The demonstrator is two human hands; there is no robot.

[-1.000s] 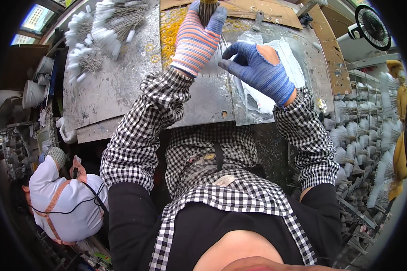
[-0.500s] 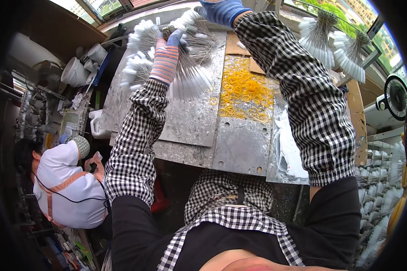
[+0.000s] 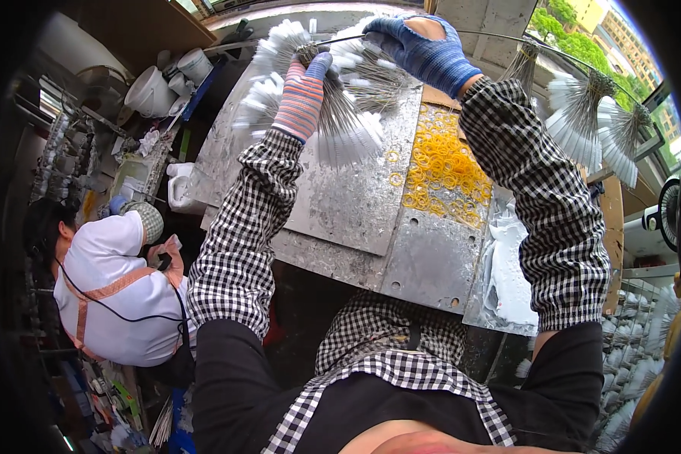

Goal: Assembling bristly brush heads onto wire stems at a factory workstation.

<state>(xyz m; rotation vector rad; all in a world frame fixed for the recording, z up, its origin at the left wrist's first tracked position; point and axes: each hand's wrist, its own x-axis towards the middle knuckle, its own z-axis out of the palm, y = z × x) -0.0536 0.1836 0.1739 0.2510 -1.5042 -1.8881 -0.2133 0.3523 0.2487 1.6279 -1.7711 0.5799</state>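
Here's the left hand, left of and beyond the yellow rings, fingers wrapped round a brush bundle by its gathered end, and that end sits right at the near tip of a thin dark rod; whether the rod passes through, I can't tell! The right hand, just beyond the rings, has its fingers pinched on the rod, which runs crosswise while the bundle's long axis slants back toward the rings' left side, left hand nearest it, and look at that bundle: thin grey stems, tight-packed up top, fanning into pale whitish tips above the table
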